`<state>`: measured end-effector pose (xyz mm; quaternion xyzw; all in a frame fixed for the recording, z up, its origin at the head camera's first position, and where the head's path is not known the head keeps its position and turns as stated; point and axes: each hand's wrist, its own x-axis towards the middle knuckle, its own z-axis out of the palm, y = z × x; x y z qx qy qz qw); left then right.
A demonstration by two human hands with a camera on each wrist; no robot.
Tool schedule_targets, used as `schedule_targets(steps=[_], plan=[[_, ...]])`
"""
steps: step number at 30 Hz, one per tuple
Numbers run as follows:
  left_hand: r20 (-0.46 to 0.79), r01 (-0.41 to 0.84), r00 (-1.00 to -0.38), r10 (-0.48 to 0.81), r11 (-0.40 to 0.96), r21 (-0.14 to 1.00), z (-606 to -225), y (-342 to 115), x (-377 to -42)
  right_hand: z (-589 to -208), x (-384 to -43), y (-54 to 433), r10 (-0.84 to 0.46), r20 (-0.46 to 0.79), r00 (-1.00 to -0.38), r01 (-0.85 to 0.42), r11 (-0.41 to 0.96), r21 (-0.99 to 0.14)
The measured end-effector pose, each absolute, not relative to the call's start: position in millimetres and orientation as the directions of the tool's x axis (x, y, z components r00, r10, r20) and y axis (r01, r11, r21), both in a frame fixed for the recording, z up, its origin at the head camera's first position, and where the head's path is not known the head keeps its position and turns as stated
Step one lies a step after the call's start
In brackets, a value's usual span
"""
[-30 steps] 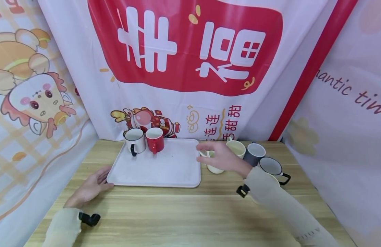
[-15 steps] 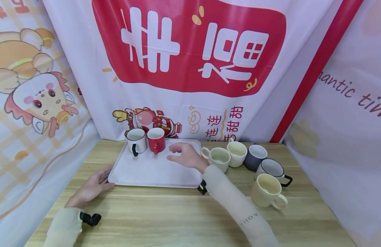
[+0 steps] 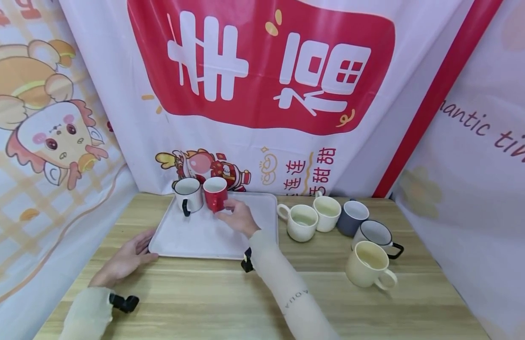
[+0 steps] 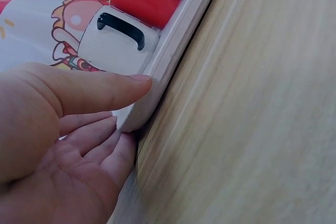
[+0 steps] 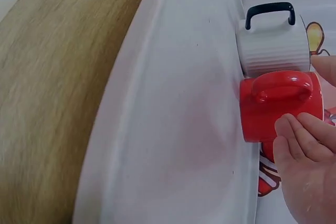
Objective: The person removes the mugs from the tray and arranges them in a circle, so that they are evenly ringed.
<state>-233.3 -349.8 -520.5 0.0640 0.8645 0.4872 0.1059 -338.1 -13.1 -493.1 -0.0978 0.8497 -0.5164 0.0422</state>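
Observation:
A white tray lies on the wooden table. At its back left stand a white mug with a black rim and handle, and a red mug beside it, both upright with handles toward the front. My right hand is at the red mug's right side. In the right wrist view its extended fingertips lie against the red mug's side near the handle, the thumb apart. My left hand touches the tray's front left corner; in the left wrist view the thumb points over the edge, fingers fairly straight.
Right of the tray several mugs stand in a curved row: a pale mug with a speckled look, a cream mug, a dark grey mug, a white black-handled mug and a yellowish mug. A printed cloth hangs behind.
My right hand has moved left from above the pale mug at the tray's right edge, across the tray, to the red mug. My left hand stays at the tray corner.

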Motion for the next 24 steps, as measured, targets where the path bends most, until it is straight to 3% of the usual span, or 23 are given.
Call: schedule_targets(steps=[7,16,24], plan=[[-0.112,0.012,-0.97,0.216,0.502,0.865,-522,-352,-233,-498,-339,-30,-0.191,0.028,-0.981,-0.094,0.348,-0.933],[-0.07,0.059,-0.966,0.248,0.477,0.877,-524,-352,-233,-498,-333,-47,-0.059,-0.074,-0.996,0.057,0.248,-0.967],[-0.13,-0.003,-0.968,0.213,0.511,0.86,-519,-349,-233,-498,-323,-48,-0.009,-0.083,-0.997,0.078,0.258,-0.963]])
